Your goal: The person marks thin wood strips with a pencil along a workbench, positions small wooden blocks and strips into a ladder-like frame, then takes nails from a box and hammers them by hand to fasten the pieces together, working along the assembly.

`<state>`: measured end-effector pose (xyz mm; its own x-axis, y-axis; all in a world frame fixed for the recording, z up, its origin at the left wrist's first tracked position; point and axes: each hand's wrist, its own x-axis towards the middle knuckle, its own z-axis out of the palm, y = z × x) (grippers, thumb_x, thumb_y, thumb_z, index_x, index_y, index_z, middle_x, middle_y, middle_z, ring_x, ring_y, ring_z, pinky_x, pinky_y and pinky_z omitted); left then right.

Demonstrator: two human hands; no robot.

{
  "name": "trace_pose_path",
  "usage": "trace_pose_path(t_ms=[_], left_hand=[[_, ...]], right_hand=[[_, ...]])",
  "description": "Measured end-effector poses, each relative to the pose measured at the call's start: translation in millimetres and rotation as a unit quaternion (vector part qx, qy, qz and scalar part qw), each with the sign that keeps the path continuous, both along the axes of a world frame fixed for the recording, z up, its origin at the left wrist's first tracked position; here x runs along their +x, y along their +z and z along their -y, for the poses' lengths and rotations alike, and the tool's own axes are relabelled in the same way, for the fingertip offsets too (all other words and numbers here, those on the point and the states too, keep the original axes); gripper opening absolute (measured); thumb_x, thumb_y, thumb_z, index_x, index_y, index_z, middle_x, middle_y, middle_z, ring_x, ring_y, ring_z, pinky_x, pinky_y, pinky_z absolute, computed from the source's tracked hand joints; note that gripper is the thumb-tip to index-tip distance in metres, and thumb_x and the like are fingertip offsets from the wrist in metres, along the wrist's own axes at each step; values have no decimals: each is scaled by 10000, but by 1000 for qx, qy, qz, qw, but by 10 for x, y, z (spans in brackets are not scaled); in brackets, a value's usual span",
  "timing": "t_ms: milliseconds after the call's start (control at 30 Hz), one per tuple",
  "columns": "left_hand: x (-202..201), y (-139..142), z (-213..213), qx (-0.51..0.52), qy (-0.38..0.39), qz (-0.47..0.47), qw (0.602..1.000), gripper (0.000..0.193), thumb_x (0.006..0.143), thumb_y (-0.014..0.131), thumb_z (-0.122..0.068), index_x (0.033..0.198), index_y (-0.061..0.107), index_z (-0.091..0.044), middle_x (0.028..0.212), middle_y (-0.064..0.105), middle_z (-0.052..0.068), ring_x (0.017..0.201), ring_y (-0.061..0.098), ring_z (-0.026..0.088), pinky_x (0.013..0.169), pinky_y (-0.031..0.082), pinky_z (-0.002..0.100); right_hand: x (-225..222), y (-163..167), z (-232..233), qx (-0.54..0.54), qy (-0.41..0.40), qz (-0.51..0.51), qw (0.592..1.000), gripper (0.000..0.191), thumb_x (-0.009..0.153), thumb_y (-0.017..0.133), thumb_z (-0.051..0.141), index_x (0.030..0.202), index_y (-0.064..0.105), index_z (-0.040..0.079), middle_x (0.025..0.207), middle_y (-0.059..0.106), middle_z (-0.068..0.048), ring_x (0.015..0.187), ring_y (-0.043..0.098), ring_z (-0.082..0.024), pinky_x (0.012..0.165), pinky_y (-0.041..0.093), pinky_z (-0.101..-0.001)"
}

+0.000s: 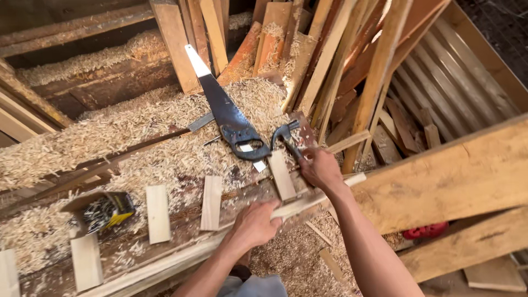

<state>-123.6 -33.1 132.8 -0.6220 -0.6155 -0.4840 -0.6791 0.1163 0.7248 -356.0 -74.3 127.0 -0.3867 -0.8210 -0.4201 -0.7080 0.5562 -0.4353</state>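
My right hand (pixel 320 168) grips the handle of a dark claw hammer (pixel 285 133), whose head points up and left near the saw handle. My left hand (pixel 254 222) is closed around a long pale wooden strip (pixel 165 267) that runs along the bench's near edge. Several short flat wood blocks (pixel 211 202) lie crosswise on the bench, and the block (pixel 281 176) nearest the hammer rests against the strip. A handsaw (pixel 223 104) with a black handle lies on the shavings beyond the blocks.
An open cardboard box of nails (pixel 102 212) sits at the left among thick wood shavings (pixel 121 129). Leaning boards and offcuts (pixel 330 60) crowd the back. A wide plank (pixel 456 176) crosses at the right, with a red object (pixel 426 230) under it.
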Motion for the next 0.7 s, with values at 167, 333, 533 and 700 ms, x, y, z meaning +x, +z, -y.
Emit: trace_pose_path(t_ms=[167, 333, 533, 700], left_hand=[[-153, 30, 145, 149, -11, 76, 986, 394, 979, 601, -217, 1369, 595, -157, 888, 680, 44, 684, 640, 175, 700, 584, 409], [-74, -31, 94, 74, -3, 26, 997, 377, 938, 674, -272, 1285, 658, -126, 968, 721, 133, 878, 698, 274, 820, 550, 458], [155, -124, -138, -111, 41, -116, 986, 388, 875, 724, -229, 1233, 664, -91, 1059, 731, 174, 953, 690, 400, 810, 556, 529], [596, -306, -253, -171, 4, 99, 980, 585, 856, 743, -202, 1391, 547, -69, 929, 633, 153, 675, 661, 262, 550, 607, 413]], right_hand=[[-230, -733, 521, 95, 28, -25, 995, 556, 886, 690, 118, 1397, 514, -11, 1319, 635, -226, 1200, 641, -338, 1059, 533, -442], [-304, -1293, 678, -300, 139, -128, 935, 1295, 486, 882, 204, 1540, 220, -150, 1518, 348, -393, 1337, 419, -554, 1089, 404, -474], [-103, -750, 776, -187, 82, -78, 976, 888, 769, 759, 265, 1550, 386, 70, 1436, 507, -286, 1203, 576, -434, 1006, 468, -465], [663, 40, 403, -27, 59, 50, 997, 399, 890, 699, 290, 1144, 725, -17, 921, 738, -264, 811, 717, -351, 775, 557, -467]])
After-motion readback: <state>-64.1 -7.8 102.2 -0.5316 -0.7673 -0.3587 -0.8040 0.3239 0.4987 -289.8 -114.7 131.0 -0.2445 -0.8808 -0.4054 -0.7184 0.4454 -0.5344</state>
